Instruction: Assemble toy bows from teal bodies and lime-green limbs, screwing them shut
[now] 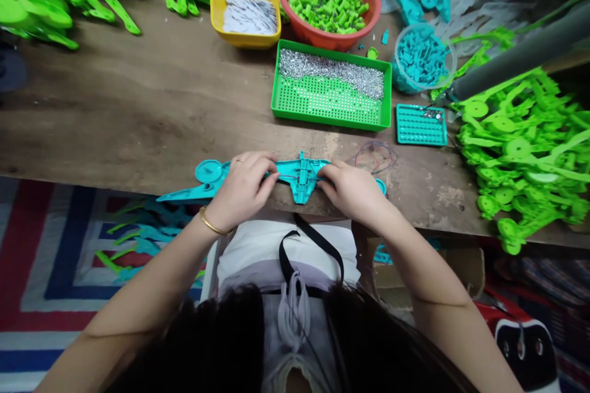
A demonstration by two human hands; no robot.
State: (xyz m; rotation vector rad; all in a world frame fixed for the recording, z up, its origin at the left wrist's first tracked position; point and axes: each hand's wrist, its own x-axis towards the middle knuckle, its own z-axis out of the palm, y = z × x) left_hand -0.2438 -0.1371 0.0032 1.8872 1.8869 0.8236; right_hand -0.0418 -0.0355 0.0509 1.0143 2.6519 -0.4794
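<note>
A long turquoise plastic part (302, 179) lies along the table's near edge, with a ribbed cross-shaped piece at its middle and a round disc near its left end. My left hand (244, 187) is closed on it left of the ribbed piece, thumb and fingers near a thin dark wire that runs along the part. On the other side, my right hand (353, 187) is closed on the part, fingertips by the ribbed piece. Loose thin red and blue wires (375, 156) curl on the table just beyond my right hand. My palms and fingers cover much of the part.
A green tray (332, 120) of small metal pieces stands ahead, with a yellow bowl (244, 40), a red bowl (329, 42) and a turquoise-filled tub (423, 58) around it. A small turquoise tray (421, 126) sits right. Green plastic parts (525, 147) are heaped at right and upper left.
</note>
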